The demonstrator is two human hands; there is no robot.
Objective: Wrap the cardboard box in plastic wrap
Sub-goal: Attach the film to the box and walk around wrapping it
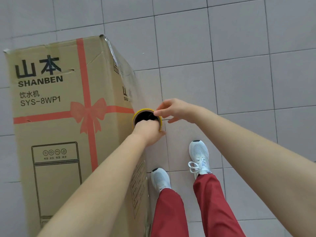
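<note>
A tall brown cardboard box (56,103) stands left on a grey tiled floor (222,48), glossy film seemingly only on its right face, where the left hand (150,132) hooks fingers into a yellow-rimmed roll of clear plastic wrap (145,110) and the right hand (174,109) pinches its rim.

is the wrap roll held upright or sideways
Upright: the plastic wrap roll shows its hollow yellow-rimmed end to the downward-looking camera. The left hand grips it, the right hand pinches its rim.

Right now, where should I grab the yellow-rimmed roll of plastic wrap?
At its open top rim, from above. The roll stands upright beside the cardboard box, hollow core facing up, so fingers can clamp the rim, as the left hand does.
</note>
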